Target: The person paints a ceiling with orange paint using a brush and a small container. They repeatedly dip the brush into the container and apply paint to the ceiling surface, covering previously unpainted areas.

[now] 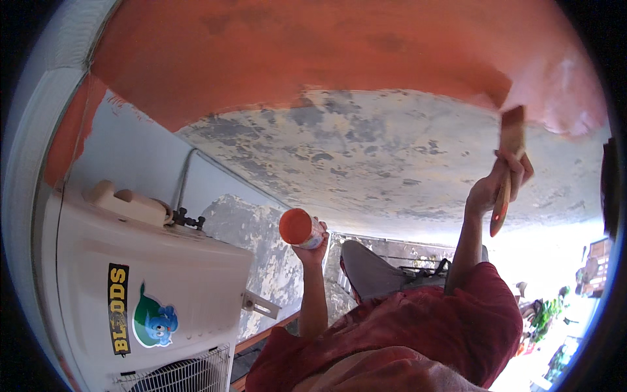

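My left hand (315, 253) is closed around a small paint tub (316, 234) whose open mouth shows orange paint inside. In my right hand (499, 179) is a wide paintbrush (513, 134), gripped near the base of its handle. Orange coats the brush's bristles, which are at or very near the wall (392, 157), by the edge of the fresh paint. Orange-red paint (294, 52) covers the wall's upper part. Below it the surface is pale, with grey and cream patches.
A white air-conditioner outdoor unit (209, 274) with stickers stands at the left, on a metal bracket (261, 305). A thin pipe (186, 173) runs along the wall corner behind it. Bright daylight and green plants (545, 317) show at the lower right.
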